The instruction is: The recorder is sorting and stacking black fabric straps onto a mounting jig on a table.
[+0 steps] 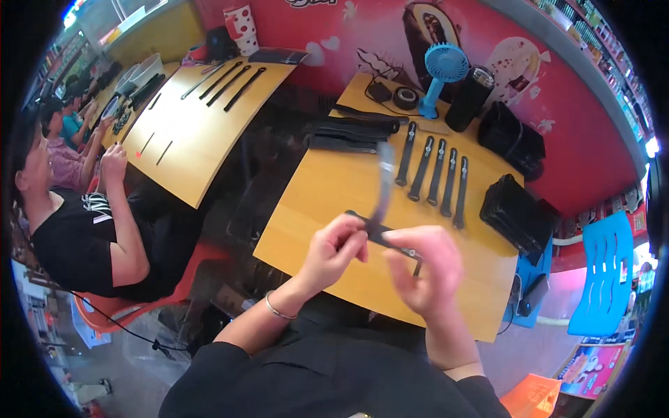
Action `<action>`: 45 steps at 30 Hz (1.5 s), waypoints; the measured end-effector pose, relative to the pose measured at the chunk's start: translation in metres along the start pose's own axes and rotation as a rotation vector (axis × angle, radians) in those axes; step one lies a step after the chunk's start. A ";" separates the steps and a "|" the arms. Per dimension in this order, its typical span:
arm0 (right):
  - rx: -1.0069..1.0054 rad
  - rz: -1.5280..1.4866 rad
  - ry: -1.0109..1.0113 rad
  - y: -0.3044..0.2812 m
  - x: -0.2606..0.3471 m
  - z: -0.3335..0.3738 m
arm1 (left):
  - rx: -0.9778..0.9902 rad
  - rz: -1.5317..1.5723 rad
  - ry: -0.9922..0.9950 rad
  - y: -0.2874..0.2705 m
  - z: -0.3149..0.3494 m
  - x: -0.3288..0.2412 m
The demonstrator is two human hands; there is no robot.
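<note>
Over the near half of the table, my left hand, with a bangle on its wrist, is closed on a black strap. Thumb and fingers of my right hand pinch the same strap close to its other end. A strap length, smeared by motion, rises from between the hands; whether it is part of the same strap I cannot tell. Beyond my hands, several flat black straps lie side by side in a row. To their left is a stacked bundle of black straps.
At the table's back stand a blue fan, a black tumbler and a roll of tape. Black cases line the right side. Left, a person sits at another table bearing straps. A blue chair stands right.
</note>
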State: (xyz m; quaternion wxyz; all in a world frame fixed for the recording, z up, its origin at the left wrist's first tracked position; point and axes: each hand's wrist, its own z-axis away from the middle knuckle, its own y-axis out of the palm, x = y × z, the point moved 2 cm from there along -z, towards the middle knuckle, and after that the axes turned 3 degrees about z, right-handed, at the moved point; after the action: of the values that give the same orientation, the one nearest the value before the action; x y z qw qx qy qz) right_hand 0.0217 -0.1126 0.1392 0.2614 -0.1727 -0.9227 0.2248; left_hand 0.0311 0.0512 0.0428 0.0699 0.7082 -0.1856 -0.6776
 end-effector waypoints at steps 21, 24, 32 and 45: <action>0.517 -0.052 0.725 -0.026 -0.047 0.127 | 0.290 -0.642 0.050 -0.030 0.011 0.017; 0.458 -0.106 0.872 -0.029 -0.053 0.134 | 0.269 -0.605 0.020 -0.035 0.008 0.022; 0.200 -0.194 1.018 -0.020 -0.072 0.157 | 0.000 -0.291 -0.271 -0.047 0.003 0.043; -0.017 -0.233 1.079 -0.015 -0.090 0.170 | -0.072 -0.323 -0.125 -0.053 -0.016 0.056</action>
State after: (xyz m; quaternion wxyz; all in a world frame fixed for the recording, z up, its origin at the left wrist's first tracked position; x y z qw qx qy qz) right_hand -0.0046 -0.2196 -0.0189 0.7189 -0.1620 -0.6727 0.0665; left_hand 0.0571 0.0779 -0.0267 -0.0262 0.6823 -0.0490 -0.7289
